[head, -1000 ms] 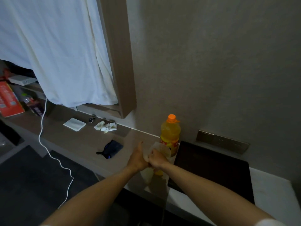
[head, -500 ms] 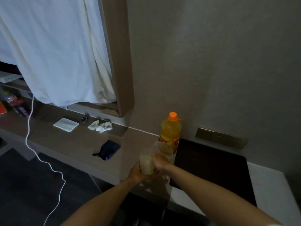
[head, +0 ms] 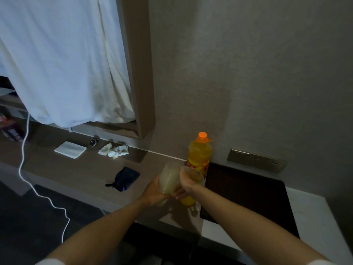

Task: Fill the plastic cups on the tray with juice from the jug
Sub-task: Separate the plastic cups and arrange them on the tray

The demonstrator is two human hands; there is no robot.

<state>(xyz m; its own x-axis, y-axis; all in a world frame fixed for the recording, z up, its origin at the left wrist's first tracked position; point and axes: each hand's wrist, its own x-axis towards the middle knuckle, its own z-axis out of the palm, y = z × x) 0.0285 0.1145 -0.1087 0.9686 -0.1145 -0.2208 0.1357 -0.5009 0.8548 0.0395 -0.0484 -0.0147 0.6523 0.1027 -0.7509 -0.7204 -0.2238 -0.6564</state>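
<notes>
Plastic cups [head: 170, 180], a translucent nested stack, sit low in the centre of the frame, gripped from below by the left hand [head: 152, 194], its fingers wrapped round the stack's lower wall. The right hand [head: 186, 185] pinches the rim of another cup [head: 194, 175], apparently working it free. Thin and feather-light, such cups likely buckle under a hard squeeze and cling together; a hold near the stiffer rim looks safest. Milky and cloudy in the dim light, they appear empty. Just behind them stands the juice bottle [head: 199, 153], orange-capped, nearly full and probably heavy, best taken round its body. To the right lies the dark tray [head: 248, 194], bare of cups, on the desk [head: 91, 175].
</notes>
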